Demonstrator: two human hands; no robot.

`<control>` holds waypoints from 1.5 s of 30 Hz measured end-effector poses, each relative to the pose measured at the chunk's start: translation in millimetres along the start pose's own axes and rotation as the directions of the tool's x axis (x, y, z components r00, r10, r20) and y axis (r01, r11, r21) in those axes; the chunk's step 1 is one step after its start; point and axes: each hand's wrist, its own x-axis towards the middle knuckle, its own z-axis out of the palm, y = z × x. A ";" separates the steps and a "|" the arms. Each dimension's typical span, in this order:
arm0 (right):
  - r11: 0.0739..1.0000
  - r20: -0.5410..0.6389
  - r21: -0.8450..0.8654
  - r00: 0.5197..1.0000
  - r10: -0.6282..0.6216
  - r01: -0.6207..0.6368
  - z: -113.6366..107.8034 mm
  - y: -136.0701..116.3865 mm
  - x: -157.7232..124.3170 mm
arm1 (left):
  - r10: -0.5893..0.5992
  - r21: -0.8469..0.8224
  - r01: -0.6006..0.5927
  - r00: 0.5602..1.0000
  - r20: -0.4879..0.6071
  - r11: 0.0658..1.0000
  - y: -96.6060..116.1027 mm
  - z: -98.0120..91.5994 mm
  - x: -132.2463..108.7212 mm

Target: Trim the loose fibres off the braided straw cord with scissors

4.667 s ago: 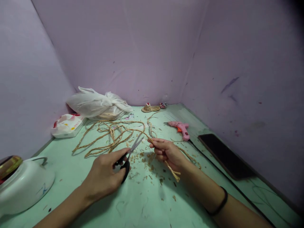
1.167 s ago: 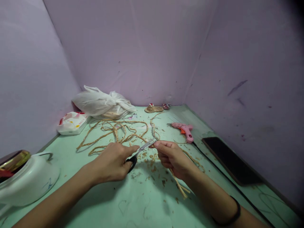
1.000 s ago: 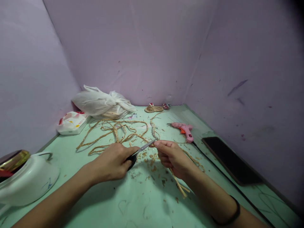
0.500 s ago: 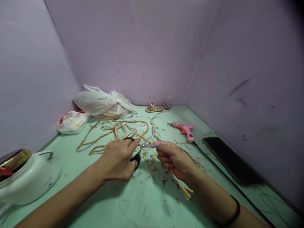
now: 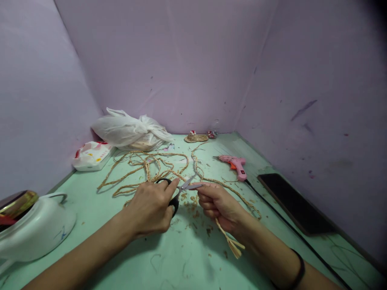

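Observation:
Black-handled scissors (image 5: 183, 187) are in my left hand (image 5: 152, 204), whose fingers go through the handle loops. The blades point right and stand a little apart, the lower one reaching my right fingertips. My right hand (image 5: 217, 203) is closed around a short straw-coloured braid (image 5: 231, 241), its loose frayed end hanging out below the palm. What lies between the right fingertips is too small to make out. Behind both hands a long braided cord (image 5: 121, 177) lies in loops on the green table (image 5: 178, 257). Small straw clippings (image 5: 193, 205) are scattered under the scissors.
At right lie a pink glue gun (image 5: 237, 164) with a black cable and a dark phone (image 5: 294, 203). A white bag (image 5: 130, 131), a tissue pack (image 5: 92, 156) and a white container (image 5: 39, 229) are at left. A small woven piece (image 5: 196, 138) sits by the back wall.
The scissor blades have closed somewhat, though a gap remains. My left hand and the scissors have shifted slightly down; my right hand has moved a little left and down.

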 end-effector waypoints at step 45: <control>0.916 -0.145 -0.322 0.944 -0.297 0.239 7.8 7.0 3.0 | -0.029 -0.098 0.042 0.992 0.127 0.994 -6.4 -18.7 -2.2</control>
